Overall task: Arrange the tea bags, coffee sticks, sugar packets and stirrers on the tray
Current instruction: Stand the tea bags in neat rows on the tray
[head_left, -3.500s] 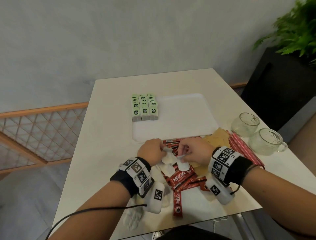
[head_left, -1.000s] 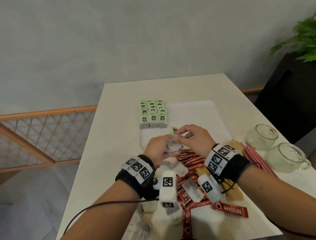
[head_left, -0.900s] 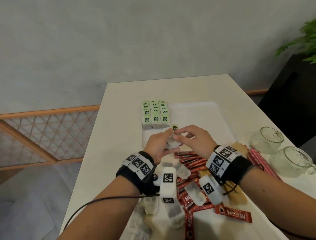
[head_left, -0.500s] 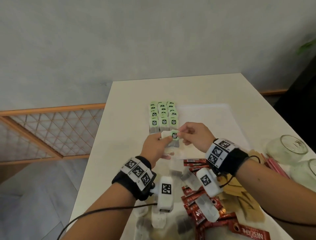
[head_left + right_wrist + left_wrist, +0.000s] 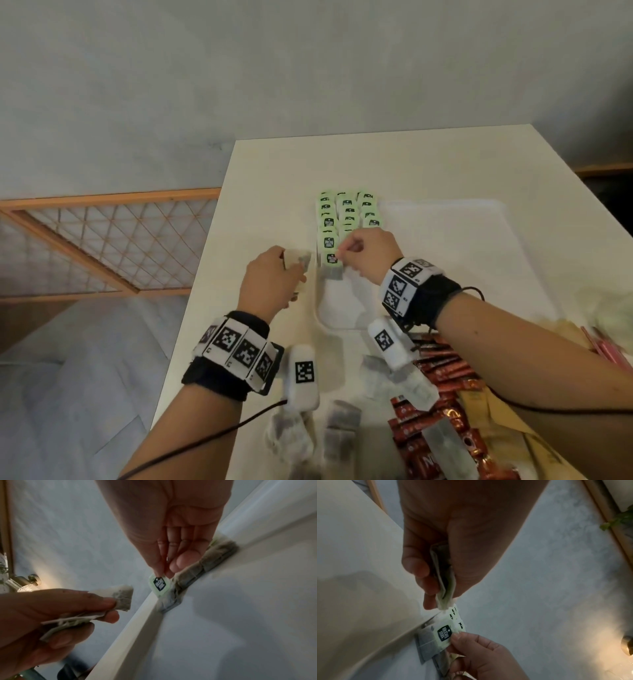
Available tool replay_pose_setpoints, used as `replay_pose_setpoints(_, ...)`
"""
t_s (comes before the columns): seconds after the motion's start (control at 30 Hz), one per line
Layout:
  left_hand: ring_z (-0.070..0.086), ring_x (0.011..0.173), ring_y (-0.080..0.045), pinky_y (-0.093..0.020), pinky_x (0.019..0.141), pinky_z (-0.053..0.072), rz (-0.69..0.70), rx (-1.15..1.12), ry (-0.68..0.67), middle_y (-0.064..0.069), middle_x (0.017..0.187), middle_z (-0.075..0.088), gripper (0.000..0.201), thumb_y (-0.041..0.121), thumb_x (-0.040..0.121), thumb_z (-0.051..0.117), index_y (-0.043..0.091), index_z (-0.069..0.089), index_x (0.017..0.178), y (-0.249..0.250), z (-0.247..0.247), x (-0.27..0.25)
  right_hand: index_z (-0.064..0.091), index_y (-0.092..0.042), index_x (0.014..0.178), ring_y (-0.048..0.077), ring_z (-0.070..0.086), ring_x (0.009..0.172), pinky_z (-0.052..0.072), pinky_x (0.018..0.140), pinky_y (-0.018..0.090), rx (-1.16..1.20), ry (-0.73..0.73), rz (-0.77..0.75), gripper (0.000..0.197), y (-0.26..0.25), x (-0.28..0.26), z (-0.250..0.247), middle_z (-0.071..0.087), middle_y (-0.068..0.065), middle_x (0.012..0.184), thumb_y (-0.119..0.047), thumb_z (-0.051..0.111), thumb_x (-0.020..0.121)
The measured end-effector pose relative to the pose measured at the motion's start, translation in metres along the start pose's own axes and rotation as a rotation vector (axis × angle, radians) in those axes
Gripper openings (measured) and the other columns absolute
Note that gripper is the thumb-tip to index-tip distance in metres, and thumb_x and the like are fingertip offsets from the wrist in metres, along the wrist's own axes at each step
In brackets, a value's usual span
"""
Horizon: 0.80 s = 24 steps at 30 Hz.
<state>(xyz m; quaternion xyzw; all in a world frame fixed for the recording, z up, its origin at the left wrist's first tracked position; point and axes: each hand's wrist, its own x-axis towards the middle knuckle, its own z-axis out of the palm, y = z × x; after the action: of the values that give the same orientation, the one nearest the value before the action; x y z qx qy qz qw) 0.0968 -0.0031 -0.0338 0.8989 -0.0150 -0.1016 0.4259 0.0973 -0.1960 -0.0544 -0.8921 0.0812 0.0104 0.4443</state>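
A white tray lies on the table with rows of green-tagged tea bags along its left side. My right hand pinches the green tag of a tea bag that lies at the near end of the left row, inside the tray's left rim. My left hand hovers just left of the tray and grips a few more tea bags between thumb and fingers. Loose tea bags, red coffee sticks and brown sugar packets lie near the table's front edge.
Pink stirrers show at the right edge beside a blurred glass. A wooden lattice railing stands left of the table. The right part of the tray is bare.
Both hands moved from the pile near the front edge up to the tray. The right hand has drawn one tea bag away from the left hand's bundle and lowered it to the row's near end.
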Motion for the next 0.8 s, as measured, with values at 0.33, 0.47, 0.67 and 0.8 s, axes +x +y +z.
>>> replay_pose_setpoints(0.33,0.057,0.050,-0.015,-0.024,0.045,0.042,-0.046,-0.099,-0.152,-0.003,0.079,0.074,0.014,0.022,0.090,0.062,0.009,0.065,0.091,-0.005,0.002,-0.008,0.069,-0.019,0.098,0.006,0.056,0.074,0.045,0.071,0.021,0.052,0.092,-0.025,0.018,-0.006,0.006,0.000,0.065,-0.007,0.084,-0.026,0.074,0.082)
replay_pose_setpoints(0.47,0.056,0.051,-0.013,-0.024,0.046,0.043,0.029,-0.090,-0.288,-0.004,0.080,0.075,0.011,0.021,0.091,0.063,0.011,0.066,0.088,0.009,0.006,-0.015,0.069,-0.026,0.105,-0.001,0.052,0.075,0.044,0.076,0.018,0.149,-0.019,-0.083,0.026,-0.009,-0.021,-0.011,0.065,-0.011,0.094,-0.036,0.074,0.082)
replay_pose_setpoints(0.67,0.057,0.051,-0.006,-0.021,0.045,0.043,0.072,-0.127,-0.404,0.007,0.071,0.069,0.017,0.019,0.084,0.072,0.018,0.069,0.101,0.026,0.023,-0.029,0.072,-0.018,0.085,0.004,0.058,0.066,0.048,0.065,0.023,0.264,-0.066,-0.086,0.004,0.007,-0.057,-0.025,0.067,-0.007,0.074,-0.016,0.075,0.082)
replay_pose_setpoints(0.8,0.062,0.059,-0.010,-0.021,0.046,0.043,0.055,-0.216,-0.322,-0.003,0.088,0.072,0.025,0.027,0.084,0.076,0.016,0.068,0.105,0.027,0.033,-0.037,0.069,-0.020,0.079,0.016,0.059,0.068,0.052,0.062,0.033,0.357,0.049,-0.037,0.007,0.017,-0.075,-0.038,0.067,0.006,0.076,-0.016,0.073,0.084)
